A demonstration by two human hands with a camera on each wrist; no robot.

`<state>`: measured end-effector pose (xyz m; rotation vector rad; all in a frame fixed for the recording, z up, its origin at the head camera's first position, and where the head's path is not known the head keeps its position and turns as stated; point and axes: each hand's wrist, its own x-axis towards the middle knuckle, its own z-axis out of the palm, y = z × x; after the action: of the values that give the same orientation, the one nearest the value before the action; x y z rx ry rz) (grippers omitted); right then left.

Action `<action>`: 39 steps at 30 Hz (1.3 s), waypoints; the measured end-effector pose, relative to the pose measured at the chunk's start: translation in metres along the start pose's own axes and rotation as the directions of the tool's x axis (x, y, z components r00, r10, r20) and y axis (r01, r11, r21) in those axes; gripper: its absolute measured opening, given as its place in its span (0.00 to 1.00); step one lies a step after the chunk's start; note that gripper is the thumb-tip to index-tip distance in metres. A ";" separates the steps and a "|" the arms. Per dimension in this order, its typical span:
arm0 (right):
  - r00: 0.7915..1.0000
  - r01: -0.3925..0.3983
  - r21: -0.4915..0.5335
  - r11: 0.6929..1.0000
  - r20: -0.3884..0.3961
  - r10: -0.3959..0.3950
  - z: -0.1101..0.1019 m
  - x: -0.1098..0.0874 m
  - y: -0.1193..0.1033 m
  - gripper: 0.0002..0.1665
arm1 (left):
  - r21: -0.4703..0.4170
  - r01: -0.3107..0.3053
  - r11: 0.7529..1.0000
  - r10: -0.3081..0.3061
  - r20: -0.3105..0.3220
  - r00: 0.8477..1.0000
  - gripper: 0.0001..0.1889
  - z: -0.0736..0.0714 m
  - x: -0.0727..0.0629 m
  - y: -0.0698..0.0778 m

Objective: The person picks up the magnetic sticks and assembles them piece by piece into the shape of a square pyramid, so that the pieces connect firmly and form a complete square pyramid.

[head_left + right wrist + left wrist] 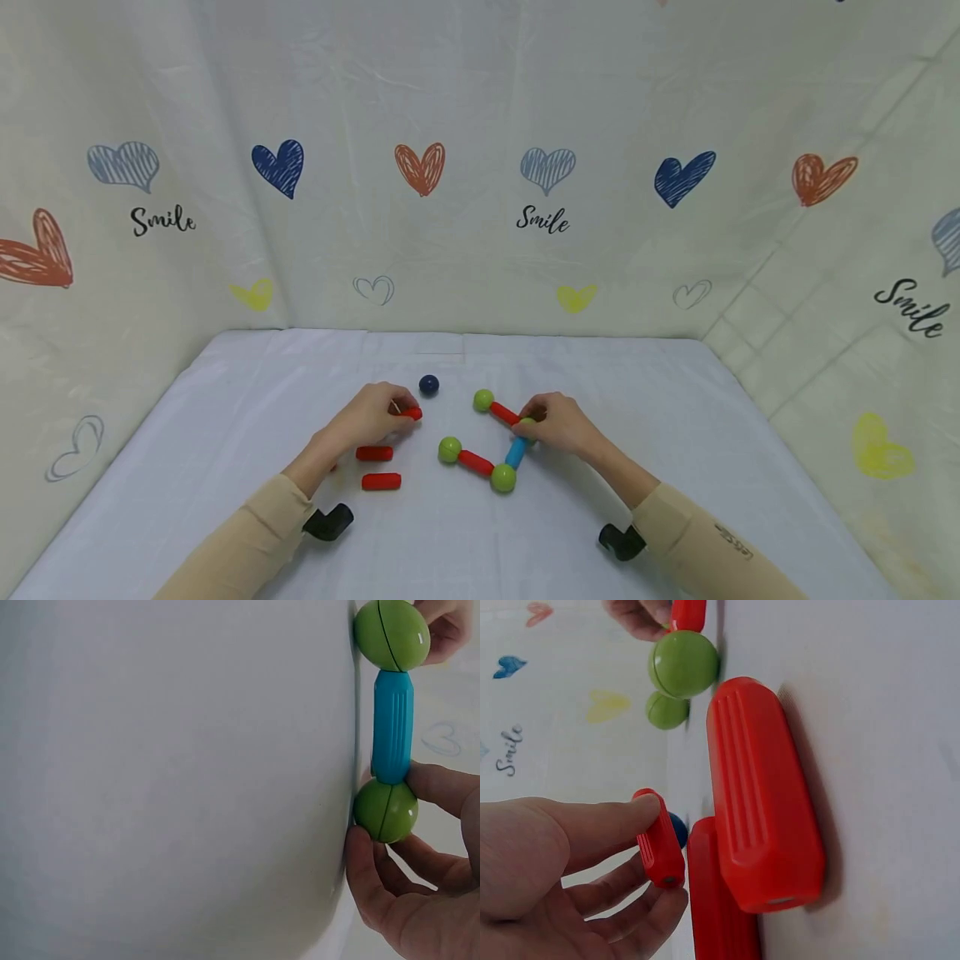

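My left hand [372, 417] pinches a red magnetic rod [658, 844] between thumb and fingers, above the table in the left wrist view. My right hand [558, 425] grips a green ball [385, 811] where a blue rod [516, 452] meets a red rod [503, 413]. This ball is a corner of a U-shaped build lying on the table. Another green ball [503, 477] forms the near corner, joined to a second red rod [476, 463]. Green balls cap both free ends, one at the far left [483, 400] and one nearer [449, 450].
Two loose red rods [374, 453] [381, 482] lie near my left wrist. A dark blue ball [428, 385] rests beyond my left hand. Black wrist-camera mounts [328, 522] [622, 542] hang by both sleeves. A white cloth covers the table [465, 550]; a heart-patterned curtain [480, 258] stands behind.
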<state>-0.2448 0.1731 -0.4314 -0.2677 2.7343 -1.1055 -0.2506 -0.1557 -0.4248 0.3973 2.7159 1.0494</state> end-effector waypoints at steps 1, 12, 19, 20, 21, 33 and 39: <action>1.000 0.001 -0.001 1.000 0.000 -0.001 0.000 -0.001 0.000 0.11 | 0.002 -0.010 1.000 0.010 -0.004 1.000 0.10 0.000 0.000 0.001; 1.000 -0.008 0.006 1.000 0.004 0.008 0.001 -0.001 -0.001 0.14 | -0.033 -0.049 0.998 0.049 -0.014 0.999 0.09 0.009 0.007 0.018; 1.000 -0.001 0.016 1.000 -0.009 0.001 0.007 0.008 -0.002 0.12 | -0.066 -0.080 0.995 0.079 -0.021 0.997 0.10 0.020 0.016 0.029; 1.000 0.000 0.017 1.000 -0.009 0.000 0.008 0.009 -0.002 0.12 | -0.066 -0.085 0.994 0.083 -0.020 0.996 0.11 0.021 0.017 0.031; 1.000 -0.001 0.016 1.000 -0.009 0.001 0.008 0.009 -0.002 0.12 | -0.067 -0.085 0.994 0.084 -0.020 0.996 0.11 0.023 0.018 0.032; 1.000 0.001 0.020 1.000 -0.011 -0.001 0.009 0.012 0.000 0.11 | -0.069 -0.117 0.991 0.116 -0.015 0.993 0.14 0.035 0.028 0.041; 1.000 0.004 0.016 1.000 -0.012 -0.004 0.010 0.012 0.001 0.10 | -0.079 -0.115 0.990 0.115 -0.005 0.993 0.14 0.040 0.031 0.043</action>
<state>-0.2541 0.1637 -0.4405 -0.2651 2.7350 -1.1334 -0.2613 -0.0898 -0.4275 0.5451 2.6690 1.1832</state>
